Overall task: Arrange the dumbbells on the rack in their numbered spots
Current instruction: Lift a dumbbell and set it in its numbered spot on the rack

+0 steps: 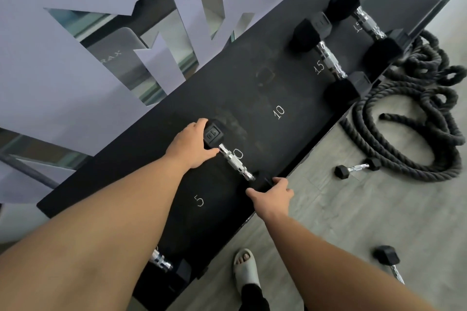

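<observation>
Grey plank flooring [341, 209] runs beside a long black flat-topped dumbbell rack [151, 159] whose white chalked numbers read 5, 10, 15 and 20 along its length. At a spot partly marked with a visible "0", next to the 5, lies a black hex-headed dumbbell with a knurled chrome handle [236, 164], set crosswise on the shelf. The person's left hand [189, 145] wraps over its far head, fingers curled around the rubber, while the right hand [274, 194] clasps the near head at the rack's front edge, its fingers curled over the head there. Holding both ends rather than the handle probably lets the person square the weight to its mark and stop it rolling.

Further along, two larger black hex dumbbells [328, 58] sit side by side at the marks reading 15, both lying across the shelf; the 20 spot and the clearly marked 10 spot hold nothing. Another chrome handle [161, 261] shows near the left forearm at the rack's near end, mostly hidden.

On the floor, a small black hex dumbbell [356, 168] lies just beside a coiled black battle rope [417, 121], and another black dumbbell [388, 260] rests near the right forearm, both likely awaiting their places. A foot in a pale slide sandal [245, 270] stands close to the rack.
</observation>
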Motion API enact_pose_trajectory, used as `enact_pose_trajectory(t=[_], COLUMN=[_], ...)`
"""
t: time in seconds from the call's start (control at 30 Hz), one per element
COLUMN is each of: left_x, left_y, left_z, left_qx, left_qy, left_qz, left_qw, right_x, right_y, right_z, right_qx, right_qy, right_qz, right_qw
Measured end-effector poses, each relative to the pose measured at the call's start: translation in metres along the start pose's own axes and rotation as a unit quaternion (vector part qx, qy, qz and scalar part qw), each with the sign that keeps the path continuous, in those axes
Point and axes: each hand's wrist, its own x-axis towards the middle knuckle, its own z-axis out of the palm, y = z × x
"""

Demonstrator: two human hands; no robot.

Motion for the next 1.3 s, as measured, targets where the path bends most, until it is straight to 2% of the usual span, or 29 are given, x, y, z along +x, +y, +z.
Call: enact_pose_trajectory(t=[0.6,0.7,0.8,0.87,0.93,1.1,1.3], left_x=[0.001,0.004,0.003,0.0,-0.003,-0.012,-0.027], left_y=[-0.002,0.001,0.004,0.012,0.028,0.098,0.218], left_z=[0.016,0.014,0.004,-0.011,-0.032,-0.09,-0.145], left_qx=[-0.015,-0.018,0.017,0.094,0.15,0.141,0.16], left_qy=[0.062,0.039,-0.023,-0.052,-0.046,-0.077,-0.106], left_qz=[0.008,0.002,-0.027,-0.034,-0.006,0.061,0.168], left_qw=[0.998,0.999,0.999,0.994,0.988,0.985,0.967], right_x=[0.019,0.021,0.022,0.021,0.015,-0.009,-0.05], right_y=[0.006,0.002,-0.01,-0.023,-0.038,-0.069,-0.075], right_z=[-0.01,-0.02,-0.039,-0.057,-0.081,-0.161,-0.302], right_qx=[-0.02,-0.061,-0.143,-0.209,-0.278,-0.391,-0.413], right_qy=[0.019,-0.02,-0.035,-0.013,-0.005,-0.001,0.036], right_qz=[-0.052,-0.047,-0.071,-0.111,-0.157,-0.23,-0.22], right_qw=[0.998,0.997,0.987,0.972,0.948,0.891,0.883])
